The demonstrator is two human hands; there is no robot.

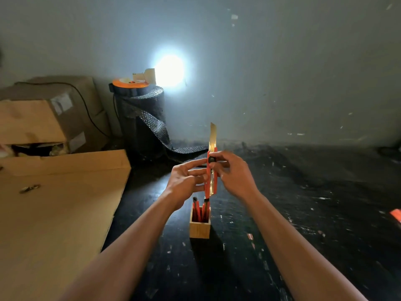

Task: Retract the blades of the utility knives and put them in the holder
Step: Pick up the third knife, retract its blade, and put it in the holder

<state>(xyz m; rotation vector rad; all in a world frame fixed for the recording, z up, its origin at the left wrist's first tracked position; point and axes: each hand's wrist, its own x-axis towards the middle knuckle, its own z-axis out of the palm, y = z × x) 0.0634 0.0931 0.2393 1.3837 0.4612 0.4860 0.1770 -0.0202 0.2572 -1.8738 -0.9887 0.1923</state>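
Observation:
I hold a red utility knife (211, 181) upright in mid-air, its blade extended and pointing up. My left hand (186, 181) grips the lower body from the left. My right hand (233, 172) grips it from the right, thumb at the black slider near the top. Directly below stands a small wooden holder (200, 229) on the dark floor, with two or three red knives (200, 210) standing in it, black ends up.
A flat cardboard sheet (54, 213) lies to the left, with cardboard boxes (43, 118) behind it. A roll of black bubble wrap (143, 118) stands by the wall, an orange reel on top. A red object (396, 215) shows at the right edge.

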